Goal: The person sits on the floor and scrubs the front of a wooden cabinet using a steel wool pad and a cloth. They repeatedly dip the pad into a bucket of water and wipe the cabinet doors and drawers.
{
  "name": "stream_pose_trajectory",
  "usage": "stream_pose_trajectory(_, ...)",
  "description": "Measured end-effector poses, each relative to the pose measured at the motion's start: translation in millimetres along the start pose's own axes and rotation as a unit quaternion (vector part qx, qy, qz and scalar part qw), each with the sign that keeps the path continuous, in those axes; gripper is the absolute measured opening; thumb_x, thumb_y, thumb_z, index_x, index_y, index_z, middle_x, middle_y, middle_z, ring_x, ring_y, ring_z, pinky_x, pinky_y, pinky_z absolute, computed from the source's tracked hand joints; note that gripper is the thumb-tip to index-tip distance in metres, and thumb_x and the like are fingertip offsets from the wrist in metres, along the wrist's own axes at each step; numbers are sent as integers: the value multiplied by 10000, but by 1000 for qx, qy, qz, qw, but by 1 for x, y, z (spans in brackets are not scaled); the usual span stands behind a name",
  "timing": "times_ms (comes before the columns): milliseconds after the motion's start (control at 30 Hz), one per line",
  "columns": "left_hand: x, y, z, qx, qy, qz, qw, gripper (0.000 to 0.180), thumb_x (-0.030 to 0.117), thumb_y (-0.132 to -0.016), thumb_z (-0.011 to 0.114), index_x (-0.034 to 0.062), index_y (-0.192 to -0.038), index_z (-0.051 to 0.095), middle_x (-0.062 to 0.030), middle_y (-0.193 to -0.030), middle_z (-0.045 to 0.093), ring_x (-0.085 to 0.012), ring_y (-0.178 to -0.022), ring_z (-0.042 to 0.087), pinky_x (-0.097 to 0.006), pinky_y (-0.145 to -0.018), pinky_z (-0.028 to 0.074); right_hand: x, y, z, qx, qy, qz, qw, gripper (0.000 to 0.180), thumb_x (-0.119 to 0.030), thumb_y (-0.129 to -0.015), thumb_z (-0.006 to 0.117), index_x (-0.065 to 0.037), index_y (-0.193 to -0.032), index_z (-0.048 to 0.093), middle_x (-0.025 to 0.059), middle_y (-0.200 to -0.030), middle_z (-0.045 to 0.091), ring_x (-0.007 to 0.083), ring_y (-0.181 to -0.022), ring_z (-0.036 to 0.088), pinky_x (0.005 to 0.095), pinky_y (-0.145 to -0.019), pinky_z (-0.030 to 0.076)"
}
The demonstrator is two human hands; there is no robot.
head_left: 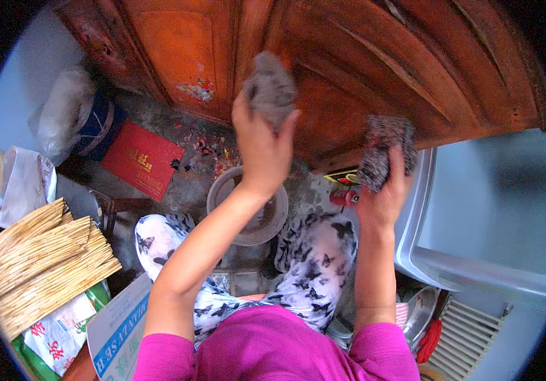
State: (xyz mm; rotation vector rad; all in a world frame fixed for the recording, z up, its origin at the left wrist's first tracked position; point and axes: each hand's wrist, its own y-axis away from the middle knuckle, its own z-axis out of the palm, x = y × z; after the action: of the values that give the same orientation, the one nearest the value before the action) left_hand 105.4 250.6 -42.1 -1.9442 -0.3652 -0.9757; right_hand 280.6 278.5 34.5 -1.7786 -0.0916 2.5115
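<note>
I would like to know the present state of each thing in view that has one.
Grey soft wad: bunched, in the left hand.
Dark-grey mottled wad: bunched, in the right hand.
Reddish-brown carved wooden panel: marred by a torn, coloured patch.
Round translucent plastic bucket: upright, open-topped.
Thin yellow wooden sticks: lying side by side.
Translucent white plastic bag: crumpled.

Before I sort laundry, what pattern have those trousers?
Black butterfly print on white trousers, best in the head view.

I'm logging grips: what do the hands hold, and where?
Left hand: a grey wad, by its lower end. Right hand: a dark speckled wad, also by its lower end.
</note>
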Motion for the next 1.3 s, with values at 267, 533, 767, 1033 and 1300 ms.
stream_pose_trajectory(267,-50,39,132,6,-177,118,977,342,97,-778,661,12,-1109,676,-204,-1490,393,-467,-1367,354,-573,-1103,348,12,-15,-9,38,-46,-15,998,397,-242,-973,669,-40,-1296,559,88,-1177,660,192,-998,651,348,-822,540)
stream_pose_trajectory(533,-123,188,204,-105,-203,-328,917,527,95,-904,559,44,-1424,486,-236,-1444,410,-448,-1277,422,-523,-1110,359,37,-15,-51,160,99,81,979,528,-284,-928,728,-63,-1356,514,108,-1305,599,244,-1121,621,434,-898,550)
stream_pose_trajectory(767,-234,249,259,-131,-124,-478,860,470,198,-980,471,8,-1408,442,-206,-1396,460,-378,-1213,479,-500,-1019,381,34,-7,-66,160,48,81,983,390,-301,-991,618,-82,-1309,562,99,-1180,648,203,-1022,624,340,-744,552)
stream_pose_trajectory(1033,-142,326,315,-103,-248,-218,938,501,202,-880,621,-31,-1322,584,-261,-1348,557,-449,-1318,435,-513,-1169,272,30,-16,-58,123,-4,99,987,332,-345,-995,607,-77,-1192,608,66,-1020,681,177,-816,648,344,-625,551)
stream_pose_trajectory(1300,-170,297,254,-168,159,-583,779,406,161,-834,612,-65,-1170,649,-285,-1205,621,-449,-1125,583,-427,-1009,485,49,-22,-54,107,-45,165,979,374,-296,-990,627,-66,-1283,606,93,-1164,685,214,-1023,665,364,-850,555)
